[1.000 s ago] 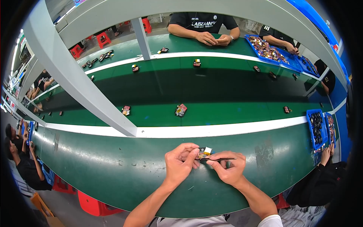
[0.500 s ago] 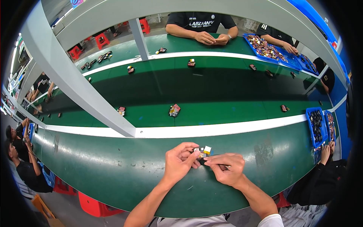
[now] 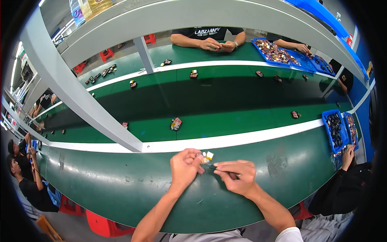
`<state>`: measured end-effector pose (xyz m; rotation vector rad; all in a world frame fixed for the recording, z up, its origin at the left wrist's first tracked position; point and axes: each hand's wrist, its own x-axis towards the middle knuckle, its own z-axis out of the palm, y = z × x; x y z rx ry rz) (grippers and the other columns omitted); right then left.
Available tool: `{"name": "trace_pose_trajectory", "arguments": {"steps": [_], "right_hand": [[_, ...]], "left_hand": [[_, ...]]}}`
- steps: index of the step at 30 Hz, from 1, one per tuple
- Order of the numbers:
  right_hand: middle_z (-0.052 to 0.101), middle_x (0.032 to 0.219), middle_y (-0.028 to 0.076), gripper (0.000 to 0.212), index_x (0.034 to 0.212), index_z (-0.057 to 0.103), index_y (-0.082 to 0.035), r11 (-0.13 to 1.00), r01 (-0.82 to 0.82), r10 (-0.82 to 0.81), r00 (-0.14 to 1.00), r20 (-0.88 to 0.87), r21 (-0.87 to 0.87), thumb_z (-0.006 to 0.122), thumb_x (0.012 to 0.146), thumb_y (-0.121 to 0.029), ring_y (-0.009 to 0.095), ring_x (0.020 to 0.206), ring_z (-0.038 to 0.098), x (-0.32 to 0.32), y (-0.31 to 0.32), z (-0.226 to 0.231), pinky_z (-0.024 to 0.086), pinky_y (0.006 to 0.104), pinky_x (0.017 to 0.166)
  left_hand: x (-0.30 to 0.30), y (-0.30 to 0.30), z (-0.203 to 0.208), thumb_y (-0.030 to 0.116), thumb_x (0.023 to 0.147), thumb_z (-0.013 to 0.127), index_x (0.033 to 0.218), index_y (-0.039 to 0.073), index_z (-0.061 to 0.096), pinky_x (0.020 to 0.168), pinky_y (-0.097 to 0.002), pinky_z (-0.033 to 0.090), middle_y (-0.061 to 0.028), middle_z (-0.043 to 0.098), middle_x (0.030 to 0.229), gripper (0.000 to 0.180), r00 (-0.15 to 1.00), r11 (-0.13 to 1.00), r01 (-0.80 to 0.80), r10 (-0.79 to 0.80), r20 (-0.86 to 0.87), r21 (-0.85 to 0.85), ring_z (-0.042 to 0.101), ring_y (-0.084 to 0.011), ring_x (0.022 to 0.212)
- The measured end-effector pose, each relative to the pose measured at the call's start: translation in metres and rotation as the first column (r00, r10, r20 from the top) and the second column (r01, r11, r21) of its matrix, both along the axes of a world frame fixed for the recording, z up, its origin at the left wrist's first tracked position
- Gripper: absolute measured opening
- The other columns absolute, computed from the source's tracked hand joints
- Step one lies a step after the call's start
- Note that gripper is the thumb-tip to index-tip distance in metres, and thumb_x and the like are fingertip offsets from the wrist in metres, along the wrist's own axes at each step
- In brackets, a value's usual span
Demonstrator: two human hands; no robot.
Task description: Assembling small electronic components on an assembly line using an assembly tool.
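Observation:
Both of my hands meet over the near green table (image 3: 121,189). My left hand (image 3: 184,166) pinches a small part with yellow and white pieces (image 3: 207,156) at its fingertips. My right hand (image 3: 236,175) is closed around a thin dark tool or wire (image 3: 225,173) whose tip reaches the small part. The part is too small to make out in detail.
A green conveyor belt (image 3: 225,105) beyond the white strip carries small assemblies (image 3: 175,123), (image 3: 295,114). Blue bins of parts (image 3: 335,130) stand at the right, more blue bins (image 3: 278,52) at the far side. A grey post (image 3: 80,97) slants across the left. Other people sit opposite and at both sides.
My hands stay together on the small part with only slight finger shifts. The assemblies on the belt have drifted to the left.

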<state>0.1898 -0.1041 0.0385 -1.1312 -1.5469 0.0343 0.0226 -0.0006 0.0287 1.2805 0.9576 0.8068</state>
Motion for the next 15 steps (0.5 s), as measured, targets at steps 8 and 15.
{"name": "trace_pose_trajectory", "arguments": {"steps": [8, 15], "right_hand": [[0.078, 0.093, 0.008, 0.018, 0.09, 0.072, -0.003, 0.991, 0.126, -0.131, 0.98, -0.149, -0.046, 0.083, 0.075, 0.001, 0.006, 0.04, 0.039, 0.01, 0.006, -0.01, 0.034, 0.0215, 0.042], [0.077, 0.088, 0.004, 0.018, 0.09, 0.075, -0.005, 0.989, 0.135, -0.143, 0.977, -0.156, -0.061, 0.084, 0.075, -0.001, 0.006, 0.04, 0.038, 0.012, 0.007, -0.015, 0.032, 0.0233, 0.042]], "left_hand": [[0.053, 0.124, -0.025, 0.018, 0.088, 0.075, 0.104, -0.003, 0.071, 0.069, -0.0397, 0.054, -0.0202, 0.067, 0.094, 0.026, 0.826, 0.525, 0.091, 0.435, -0.358, 0.846, 0.071, -0.0331, 0.079], [-0.001, 0.186, 0.025, 0.003, 0.079, 0.071, 0.091, 0.012, 0.079, 0.083, -0.0428, 0.056, -0.0079, 0.073, 0.107, 0.017, 0.695, 0.594, 0.464, 0.216, -0.686, 0.657, 0.07, -0.0315, 0.098]]}}
